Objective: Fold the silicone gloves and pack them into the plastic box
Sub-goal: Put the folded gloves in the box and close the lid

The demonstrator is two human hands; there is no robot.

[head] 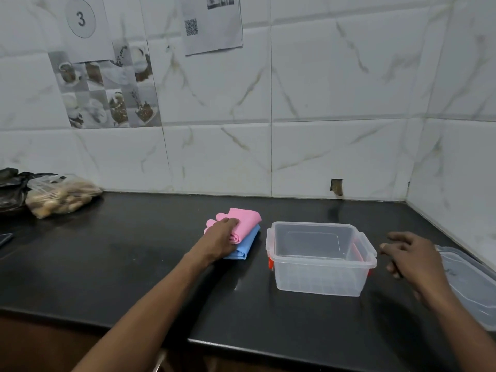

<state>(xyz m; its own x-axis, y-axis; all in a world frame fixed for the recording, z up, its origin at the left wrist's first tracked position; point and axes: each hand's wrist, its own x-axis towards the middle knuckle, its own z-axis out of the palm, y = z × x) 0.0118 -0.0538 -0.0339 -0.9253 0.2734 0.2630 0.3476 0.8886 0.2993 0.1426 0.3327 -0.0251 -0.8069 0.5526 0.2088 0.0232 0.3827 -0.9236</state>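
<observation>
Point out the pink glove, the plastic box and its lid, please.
pink glove (247, 217), head view, on its folded top
plastic box (322, 281), head view, on its near wall
lid (473, 287), head view, on its flat top

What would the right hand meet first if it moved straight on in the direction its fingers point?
Probably the right rim of the plastic box: the right hand points its fingers left toward it. Depth is unclear, so it might pass above.

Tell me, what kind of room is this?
Probably a home kitchen. A black counter runs along a tiled wall, some picture tiles show cups and food, and a clear bag of what looks like food lies on the counter.
</observation>
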